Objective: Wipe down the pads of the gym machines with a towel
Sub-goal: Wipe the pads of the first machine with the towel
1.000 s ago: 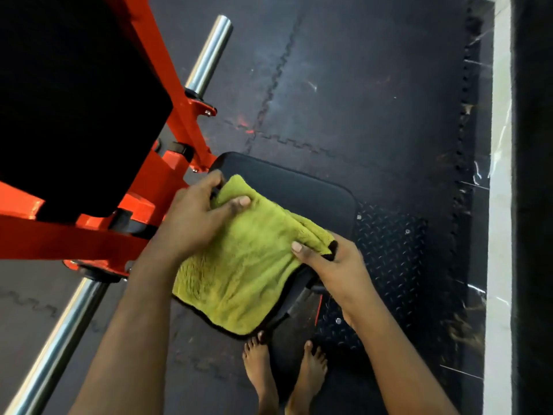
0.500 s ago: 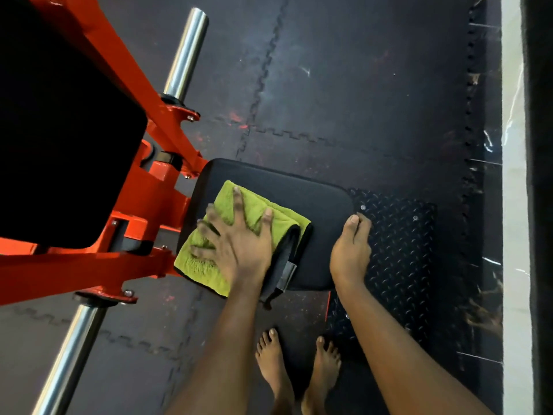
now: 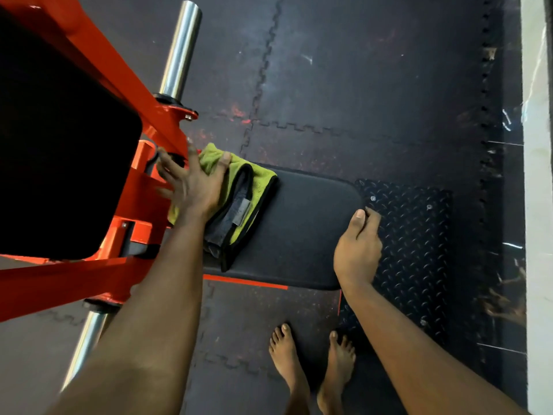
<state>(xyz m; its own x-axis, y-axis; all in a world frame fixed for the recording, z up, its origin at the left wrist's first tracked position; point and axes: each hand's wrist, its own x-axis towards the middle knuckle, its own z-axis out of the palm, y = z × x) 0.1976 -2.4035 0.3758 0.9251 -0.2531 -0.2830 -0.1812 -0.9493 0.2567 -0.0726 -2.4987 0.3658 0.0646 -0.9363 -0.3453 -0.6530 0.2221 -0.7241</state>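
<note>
- Two bare feet (image 3: 285,353) stand on the dark interlocking floor mats (image 3: 359,85), just this side of the machine.
- The right hand (image 3: 357,247) grips the right end of the black seat pad (image 3: 299,229): thumb on top, fingers curled over the edge, next to a black tread plate (image 3: 413,235) on the floor.
- The left hand (image 3: 194,184) lies flat with fingers spread and straight, pressing on the towel (image 3: 260,187) and holding nothing; its fingertips reach the orange frame (image 3: 89,283).
- The towel, yellow-green with black trim and folded to show a grey inner side, sits on the left end of the seat pad, against the frame.
- A second, larger black pad (image 3: 59,145) fills the upper left, mounted in the frame.
- A polished steel bar (image 3: 181,49) sticks out from the frame toward the far floor.
</note>
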